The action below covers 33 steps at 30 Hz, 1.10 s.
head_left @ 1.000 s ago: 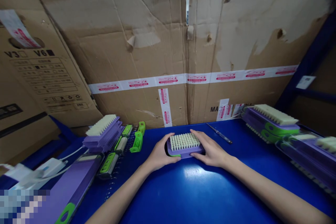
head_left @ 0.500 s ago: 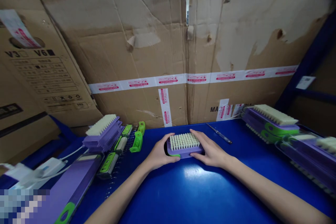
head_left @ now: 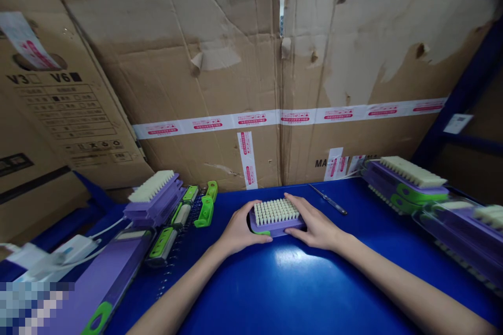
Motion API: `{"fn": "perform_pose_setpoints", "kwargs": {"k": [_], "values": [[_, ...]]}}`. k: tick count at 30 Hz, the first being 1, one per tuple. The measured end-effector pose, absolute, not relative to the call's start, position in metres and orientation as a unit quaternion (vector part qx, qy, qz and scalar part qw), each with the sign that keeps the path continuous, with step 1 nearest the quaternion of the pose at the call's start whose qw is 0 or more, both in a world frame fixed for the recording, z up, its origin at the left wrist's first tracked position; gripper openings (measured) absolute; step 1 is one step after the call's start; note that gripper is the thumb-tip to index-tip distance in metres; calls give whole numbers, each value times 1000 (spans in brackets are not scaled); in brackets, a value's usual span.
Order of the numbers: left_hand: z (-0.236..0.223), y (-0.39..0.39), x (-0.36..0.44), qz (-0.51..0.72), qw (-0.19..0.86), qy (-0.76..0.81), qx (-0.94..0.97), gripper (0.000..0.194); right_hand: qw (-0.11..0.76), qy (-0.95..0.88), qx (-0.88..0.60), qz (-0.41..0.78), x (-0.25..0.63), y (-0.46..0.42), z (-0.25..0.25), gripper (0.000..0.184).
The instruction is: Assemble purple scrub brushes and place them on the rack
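While clasping, in the head view, a purple plastic block topped with cream bristle tufts (head_left: 277, 215), on or just above the glossy blue table (head_left: 298, 293), seen pinching its ends with curved fingers of bare left hand (head_left: 239, 227) and bare right hand (head_left: 319, 225); best to hold level, squeeze evenly, spare the tufts.

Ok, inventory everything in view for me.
Brush: 1, purple, cream bristles, centre
Screwdriver: 1, silvery shaft, right of brush
Brush stack: count unclear, purple-cream, left
Long part: 1, purple, green end, near left
Brackets: at least 2, green, left
Blocks: several, green and grey, left
Small metal bits: many, silvery, left
More brushes: several, purple-cream-green, right
Plugs: several, white, far left
Cardboard: several sheets, brown, back and left
Tape: several, white-red, on cardboard
Frame: 1, blue, far right
Table: 1, blue, underneath
Hands: 2, bare, gripping brush
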<state>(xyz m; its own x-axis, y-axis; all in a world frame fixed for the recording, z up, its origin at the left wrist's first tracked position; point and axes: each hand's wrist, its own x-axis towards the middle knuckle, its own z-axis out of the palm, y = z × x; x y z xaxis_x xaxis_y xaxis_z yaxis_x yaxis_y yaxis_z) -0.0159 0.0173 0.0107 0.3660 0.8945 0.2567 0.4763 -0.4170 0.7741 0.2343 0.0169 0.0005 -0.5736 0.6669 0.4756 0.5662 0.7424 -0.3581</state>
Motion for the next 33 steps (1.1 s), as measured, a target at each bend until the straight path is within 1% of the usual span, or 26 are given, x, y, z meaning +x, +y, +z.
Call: {"fn": "perform_pose_setpoints", "kwargs": {"k": [9, 12, 14, 19, 25, 33], "values": [[10, 17, -13, 357, 301, 455, 758, 77, 315, -874, -362, 72, 233, 19, -2, 81], [4, 22, -14, 384, 261, 491, 737, 73, 326, -874, -356, 53, 233, 19, -2, 79], [-2, 27, -16, 415, 226, 514, 716, 72, 327, -879, -344, 39, 232, 19, 0, 75], [-9, 29, -19, 457, 144, 547, 686, 66, 294, -891, -344, 31, 232, 18, 2, 62], [-4, 20, -16, 398, 58, 562, 723, 49, 275, -890, -362, 38, 233, 19, -1, 60], [0, 14, -12, 328, -12, 576, 748, 46, 265, -896, -357, 14, 233, 19, 2, 55]]}}
